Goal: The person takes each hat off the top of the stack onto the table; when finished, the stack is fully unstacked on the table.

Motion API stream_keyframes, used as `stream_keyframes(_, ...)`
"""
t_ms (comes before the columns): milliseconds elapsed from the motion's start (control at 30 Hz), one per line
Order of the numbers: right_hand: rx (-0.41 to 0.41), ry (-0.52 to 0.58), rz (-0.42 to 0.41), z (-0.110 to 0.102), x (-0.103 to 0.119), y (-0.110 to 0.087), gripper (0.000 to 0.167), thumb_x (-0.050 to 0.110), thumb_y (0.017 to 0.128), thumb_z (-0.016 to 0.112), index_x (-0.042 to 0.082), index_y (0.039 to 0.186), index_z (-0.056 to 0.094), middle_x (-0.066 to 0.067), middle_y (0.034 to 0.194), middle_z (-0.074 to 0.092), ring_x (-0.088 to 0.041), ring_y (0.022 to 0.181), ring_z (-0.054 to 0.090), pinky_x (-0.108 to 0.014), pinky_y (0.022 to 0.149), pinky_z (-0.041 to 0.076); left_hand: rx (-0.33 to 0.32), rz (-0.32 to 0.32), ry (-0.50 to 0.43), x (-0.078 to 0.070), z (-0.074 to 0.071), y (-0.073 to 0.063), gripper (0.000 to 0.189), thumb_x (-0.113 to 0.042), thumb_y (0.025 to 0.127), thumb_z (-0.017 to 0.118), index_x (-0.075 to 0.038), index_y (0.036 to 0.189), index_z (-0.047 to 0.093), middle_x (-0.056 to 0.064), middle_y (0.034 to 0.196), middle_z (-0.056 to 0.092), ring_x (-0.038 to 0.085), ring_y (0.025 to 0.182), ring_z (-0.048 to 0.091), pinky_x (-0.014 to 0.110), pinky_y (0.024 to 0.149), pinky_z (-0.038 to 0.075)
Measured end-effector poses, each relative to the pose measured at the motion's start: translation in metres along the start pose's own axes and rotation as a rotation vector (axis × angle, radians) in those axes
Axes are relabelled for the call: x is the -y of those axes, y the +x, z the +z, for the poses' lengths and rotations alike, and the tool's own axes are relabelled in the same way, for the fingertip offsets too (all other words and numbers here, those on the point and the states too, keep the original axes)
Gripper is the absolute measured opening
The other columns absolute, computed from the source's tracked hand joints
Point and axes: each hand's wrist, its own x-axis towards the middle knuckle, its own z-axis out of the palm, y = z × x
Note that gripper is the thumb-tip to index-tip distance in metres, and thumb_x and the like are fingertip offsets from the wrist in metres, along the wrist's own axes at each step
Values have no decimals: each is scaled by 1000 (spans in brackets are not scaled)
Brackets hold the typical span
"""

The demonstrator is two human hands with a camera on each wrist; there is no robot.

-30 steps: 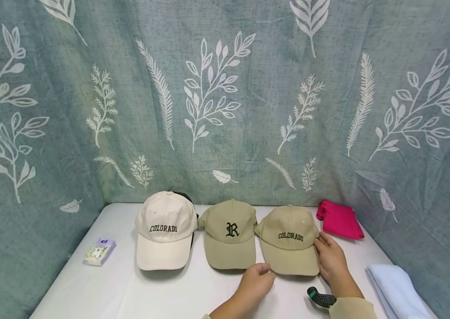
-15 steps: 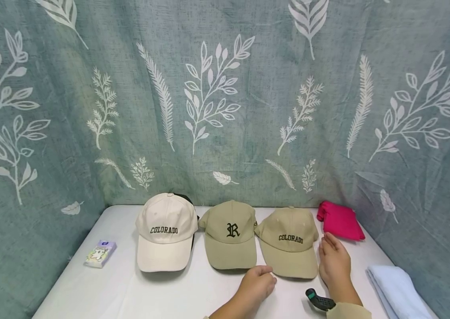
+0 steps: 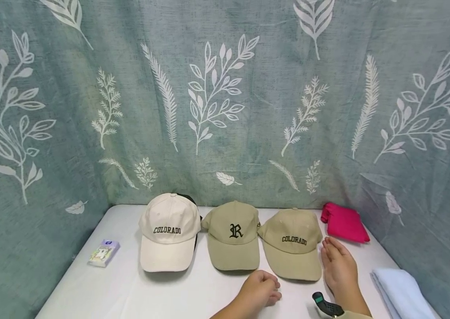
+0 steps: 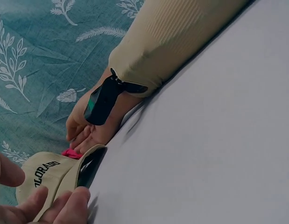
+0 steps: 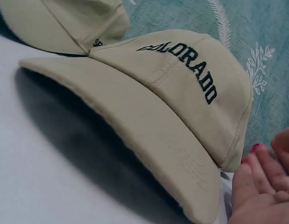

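Note:
Three baseball caps stand in a row, brims forward: a cream COLORADO cap (image 3: 169,226), an olive cap with a black R (image 3: 225,248) and a khaki COLORADO cap (image 3: 292,248). Just in front of the gap between the olive and khaki caps is my left hand (image 3: 256,288), fingers loosely bent around nothing. My right hand (image 3: 340,268) lies beside the khaki cap's right side, fingers extended and holding nothing. In the right wrist view, the khaki cap's brim (image 5: 135,121) is lifted off the white surface, and the right fingers (image 5: 265,170) are near its lower edge.
Something black, mostly hidden, sits behind the cream cap. At far left lies a small purple-and-yellow packet (image 3: 104,253). A folded magenta cloth (image 3: 344,223) is at the back right, and a folded light-blue cloth (image 3: 402,292) at the front right. A patterned curtain (image 3: 225,102) encloses the white table.
My right hand has let go of the khaki cap's side and drawn slightly away to the right. My left hand has pulled back a little from the brim, its fingers bending more.

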Motion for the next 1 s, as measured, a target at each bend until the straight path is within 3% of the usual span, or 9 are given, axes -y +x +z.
stream_keyframes(200,-11,-25,-88,8,0,-10,19,15,108,57,14,127,61,4,117,72,-8,114,69,-22,97,57,14,-17,66,-8,-16,-13,17,-5,93,53,0,106,63,7,97,68,15,76,71,31,69,63)
stream_keyframes(500,-46,-197,-190,33,0,-33,30,20,110,53,-5,127,57,3,97,74,-7,92,73,-21,80,61,37,-6,129,-10,-57,-35,17,-6,95,52,0,105,64,6,95,68,16,75,71,33,68,63)
stream_keyframes(733,86,-383,-275,64,-14,-55,27,12,110,53,-11,122,60,-1,94,74,-10,85,74,-23,76,62,-28,54,182,-15,-90,-46,19,-7,96,51,0,108,64,5,98,66,16,76,71,34,68,62)
stream_keyframes(1000,243,-438,-329,91,-33,-76,27,7,108,55,-17,119,59,-9,95,72,-14,85,73,-25,75,63,-153,177,183,-21,-116,-60,19,-4,94,51,0,108,63,6,100,63,17,78,70,31,68,62)
